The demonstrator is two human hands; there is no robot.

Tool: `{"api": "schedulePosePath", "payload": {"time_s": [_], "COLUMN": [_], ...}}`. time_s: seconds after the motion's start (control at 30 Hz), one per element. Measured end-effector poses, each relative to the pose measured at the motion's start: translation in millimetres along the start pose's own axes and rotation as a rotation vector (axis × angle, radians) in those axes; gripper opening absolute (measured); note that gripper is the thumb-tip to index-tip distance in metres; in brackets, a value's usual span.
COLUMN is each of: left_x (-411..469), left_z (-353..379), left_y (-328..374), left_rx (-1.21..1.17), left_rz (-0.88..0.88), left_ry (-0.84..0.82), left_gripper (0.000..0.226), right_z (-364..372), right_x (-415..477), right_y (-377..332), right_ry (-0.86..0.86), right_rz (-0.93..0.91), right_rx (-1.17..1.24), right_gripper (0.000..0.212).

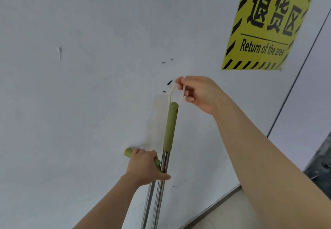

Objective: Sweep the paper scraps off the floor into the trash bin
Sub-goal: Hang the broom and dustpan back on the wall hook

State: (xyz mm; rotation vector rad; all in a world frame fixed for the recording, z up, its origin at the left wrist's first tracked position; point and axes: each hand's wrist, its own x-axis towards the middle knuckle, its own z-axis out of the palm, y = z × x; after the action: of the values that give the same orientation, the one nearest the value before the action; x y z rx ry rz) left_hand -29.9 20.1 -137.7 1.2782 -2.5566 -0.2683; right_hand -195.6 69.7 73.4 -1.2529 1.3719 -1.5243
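Two metal poles with olive-green grips stand upright against a white wall. The taller one, the broom handle (170,126), has a white cord loop (174,92) at its top. My right hand (198,92) pinches that loop beside two small black nails (169,82) in the wall. My left hand (146,166) is wrapped around both poles lower down, gripping the green grip of the shorter one, the dustpan handle (129,152). The broom head, dustpan, paper scraps and trash bin are out of view.
A yellow and black sign (265,24) reading "Return of the area" hangs on the wall at upper right. A grey baseboard (213,207) and pale floor tile show at lower right, with a dark surface (320,164) at the right edge.
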Motion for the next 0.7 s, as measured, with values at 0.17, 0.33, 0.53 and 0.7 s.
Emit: {"api": "schedulePosePath", "payload": {"time_s": [0.17, 0.33, 0.53, 0.7], "left_x": [15.1, 22.4, 26.8, 31.0], "left_z": [4.2, 4.7, 2.1, -1.8], "left_y": [14.4, 19.1, 17.4, 16.9], "left_rx": [0.043, 0.085, 0.099, 0.124], "left_rz": [-0.095, -0.213, -0.341, -0.449], "left_ry": [0.033, 0.1, 0.185, 0.177], "left_gripper": [0.056, 0.055, 0.054, 0.056], "right_z": [-6.4, -1.5, 13.5, 19.4], "right_x": [32.4, 56.3, 76.0, 91.3], "right_y": [-17.9, -22.6, -28.4, -31.3], "right_ry": [-0.041, -0.096, -0.05, 0.059], "right_rz": [-0.106, -0.185, -0.295, -0.351], "right_rx": [-0.206, -0.271, -0.28, -0.289], "right_gripper": [0.02, 0.02, 0.012, 0.012]}}
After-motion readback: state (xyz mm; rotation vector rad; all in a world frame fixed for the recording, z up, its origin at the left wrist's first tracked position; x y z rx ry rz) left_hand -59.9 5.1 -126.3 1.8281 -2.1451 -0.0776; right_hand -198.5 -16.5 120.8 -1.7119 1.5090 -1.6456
